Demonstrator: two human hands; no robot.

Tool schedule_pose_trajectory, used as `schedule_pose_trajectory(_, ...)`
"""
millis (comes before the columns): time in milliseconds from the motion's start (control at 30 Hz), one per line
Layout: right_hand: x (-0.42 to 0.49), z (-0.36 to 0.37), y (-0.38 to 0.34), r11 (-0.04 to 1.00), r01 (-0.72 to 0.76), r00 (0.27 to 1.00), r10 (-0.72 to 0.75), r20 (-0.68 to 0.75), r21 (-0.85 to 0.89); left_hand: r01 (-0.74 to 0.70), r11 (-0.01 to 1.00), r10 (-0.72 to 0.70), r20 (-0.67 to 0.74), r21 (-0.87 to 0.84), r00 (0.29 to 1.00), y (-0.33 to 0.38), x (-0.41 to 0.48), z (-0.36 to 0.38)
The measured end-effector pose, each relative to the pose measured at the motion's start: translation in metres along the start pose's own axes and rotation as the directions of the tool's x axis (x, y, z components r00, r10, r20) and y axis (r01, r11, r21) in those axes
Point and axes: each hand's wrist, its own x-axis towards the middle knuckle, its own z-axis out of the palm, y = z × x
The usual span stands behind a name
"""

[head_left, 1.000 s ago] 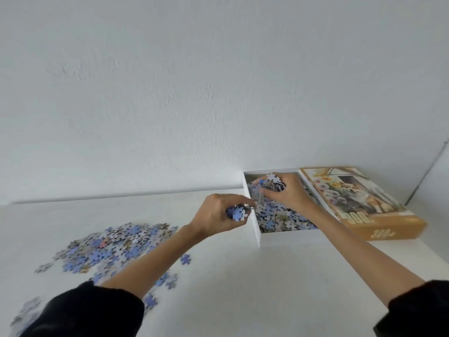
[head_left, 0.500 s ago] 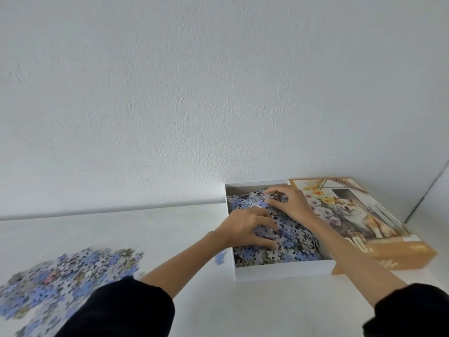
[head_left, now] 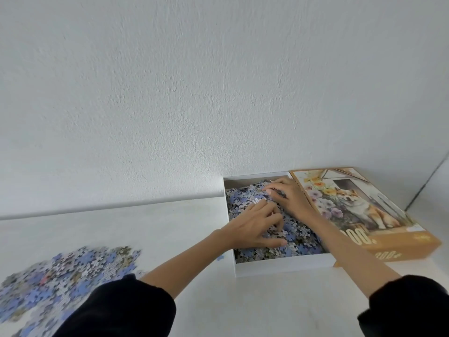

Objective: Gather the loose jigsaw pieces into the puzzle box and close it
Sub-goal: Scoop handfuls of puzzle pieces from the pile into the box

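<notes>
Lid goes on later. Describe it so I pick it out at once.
Look to the far right end of the white table, against the wall. Two flat boxes sit side by side there: the white tray full of pieces and, on its right, the lid. The lid alone has orange sides and a dog-and-flowers picture.

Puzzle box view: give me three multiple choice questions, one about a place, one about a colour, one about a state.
1. Where do the left hand and the right hand rest?
A. On a stack of books
B. On the pieces inside the box tray
C. Round a mug

2. What colour is the near side of the lid?
A. Green
B. Orange
C. Black

3. The box tray is:
A. Closed
B. Open and empty
C. Open, holding pieces

Answers: 1 B, both hands lie on pieces between the tray's walls; 2 B, the lid's near side is orange; 3 C, the lid lies beside the tray, on its right.
</notes>
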Motion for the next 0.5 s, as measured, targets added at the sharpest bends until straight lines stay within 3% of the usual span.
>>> schedule_pose_trajectory(100,0.0,-0.001,0.001,0.999,-0.03,0.999,0.031,-0.038,0.012,0.028,0.999,-0.028,-0.01,-0.022,1.0,0.005,0.004,-0.001)
schedule_pose_trajectory(200,0.0,-0.002,0.001,0.999,-0.029,0.998,0.031,-0.055,0.037,0.097,0.949,-0.157,-0.184,-0.301,0.97,0.009,0.005,-0.006)
schedule_pose_trajectory(267,-0.001,-0.002,-0.001,0.999,-0.035,0.997,0.036,-0.062,0.014,0.15,0.842,-0.34,-0.294,-0.517,0.893,0.013,0.007,-0.009)
schedule_pose_trajectory(367,-0.002,0.0,-0.002,0.999,-0.035,0.998,0.033,-0.061,-0.03,0.185,0.668,-0.514,-0.267,-0.72,0.815,0.018,0.009,-0.013)
schedule_pose_trajectory(500,-0.005,-0.003,-0.006,1.0,0.002,0.998,-0.004,-0.061,-0.022,0.187,0.67,-0.489,-0.237,-0.719,0.84,0.013,-0.002,-0.016)
